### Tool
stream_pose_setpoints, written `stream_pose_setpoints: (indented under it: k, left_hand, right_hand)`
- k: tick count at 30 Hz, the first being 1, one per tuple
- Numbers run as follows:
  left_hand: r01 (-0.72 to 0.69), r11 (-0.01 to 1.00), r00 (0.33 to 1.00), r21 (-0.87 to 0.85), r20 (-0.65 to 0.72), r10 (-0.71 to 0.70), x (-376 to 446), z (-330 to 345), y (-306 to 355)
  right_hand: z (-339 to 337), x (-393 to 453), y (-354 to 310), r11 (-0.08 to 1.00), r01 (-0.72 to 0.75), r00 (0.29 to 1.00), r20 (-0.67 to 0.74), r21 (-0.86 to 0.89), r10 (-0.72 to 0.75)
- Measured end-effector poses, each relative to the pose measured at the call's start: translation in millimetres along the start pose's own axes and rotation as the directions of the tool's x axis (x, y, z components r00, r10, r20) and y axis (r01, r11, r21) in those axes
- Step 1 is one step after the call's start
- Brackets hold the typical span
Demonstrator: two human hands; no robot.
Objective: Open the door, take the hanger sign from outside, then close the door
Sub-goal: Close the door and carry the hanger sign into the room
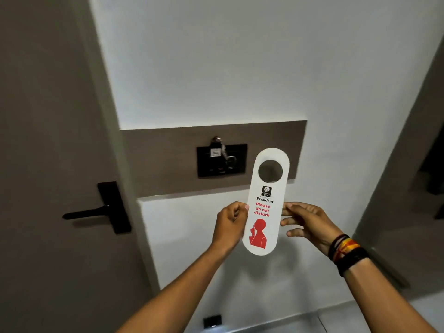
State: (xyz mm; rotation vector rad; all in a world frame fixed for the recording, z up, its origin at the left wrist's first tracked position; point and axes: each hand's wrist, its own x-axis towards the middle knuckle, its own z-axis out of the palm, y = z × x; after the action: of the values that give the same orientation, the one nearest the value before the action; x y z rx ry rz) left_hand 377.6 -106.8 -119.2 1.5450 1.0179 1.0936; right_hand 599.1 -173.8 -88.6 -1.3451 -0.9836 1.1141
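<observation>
Gripping the hanger sign (pixel 264 205) by its edges, both hands (pixel 230 224) (pixel 310 224) hold it before the key-card switch (pixel 221 160), door (pixel 48 164) shut alongside.

The hanger sign (pixel 264 203) is a long white card with rounded ends and a round hole near its top. It reads "Please do not disturb" in red above a red shushing figure, and is held upright, tilted slightly right. The door (pixel 48 164), grey-brown with a black lever handle (pixel 105 210), stands shut at the left.
</observation>
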Motion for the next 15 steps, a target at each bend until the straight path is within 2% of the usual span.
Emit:
stream_pose_setpoints:
  k: [4,8,12,15]
  left_hand:
    - [0.065,0.997,0.995,0.048,0.072,-0.069,13.9,101.0,-12.0]
    - [0.099,0.990,0.978,0.099,0.171,-0.115,27.4,219.3,-30.2]
    - [0.091,0.986,0.949,0.143,0.288,-0.129,25.5,323.1,-48.0]
    - [0.046,0.980,0.914,0.195,0.387,-0.120,25.6,399.8,-58.1]
  right_hand:
    - [-94.0,3.9,33.0,0.995,-0.025,0.996,-0.088,-0.097,0.016]
    - [-199.0,5.1,77.7,0.993,-0.078,0.964,-0.261,-0.083,0.054]
    - [-293.4,-10.7,122.7,0.984,-0.176,0.887,-0.438,-0.023,0.148]
    - [-363.0,-16.9,147.6,0.968,-0.232,0.792,-0.560,0.090,0.242]
